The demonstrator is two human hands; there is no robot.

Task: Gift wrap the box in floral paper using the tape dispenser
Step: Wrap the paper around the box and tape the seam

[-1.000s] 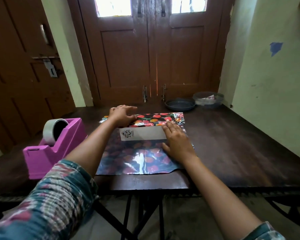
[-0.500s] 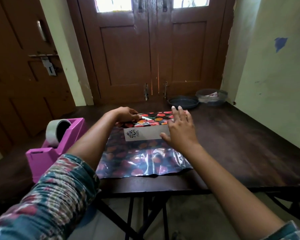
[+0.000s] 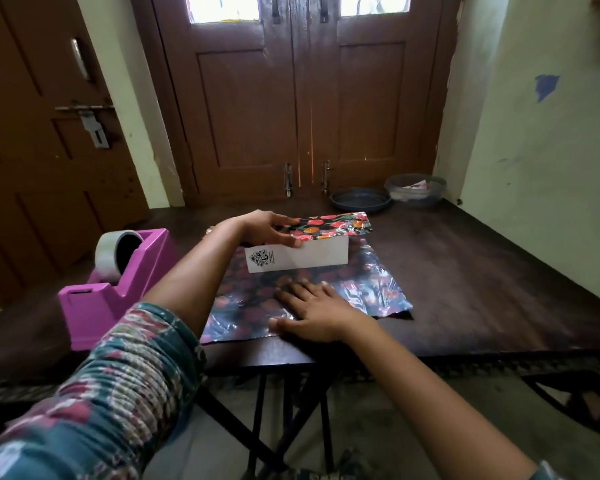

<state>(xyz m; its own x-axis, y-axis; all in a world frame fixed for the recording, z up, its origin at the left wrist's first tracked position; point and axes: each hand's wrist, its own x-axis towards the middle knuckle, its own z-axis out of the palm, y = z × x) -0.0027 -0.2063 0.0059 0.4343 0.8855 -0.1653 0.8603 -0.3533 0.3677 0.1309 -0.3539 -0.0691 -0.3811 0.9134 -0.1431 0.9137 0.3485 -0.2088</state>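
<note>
While left hand [image 3: 269, 230] grips box [image 3: 321, 258], right hand [image 3: 317, 311] flat on floral paper [image 3: 371, 284]

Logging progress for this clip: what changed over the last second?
The right hand left the box, drew back toward the person and now lies flat on the near part of the paper. The left hand stayed on the box, thumb on its white front. Box, paper and dispenser kept their places.
</note>
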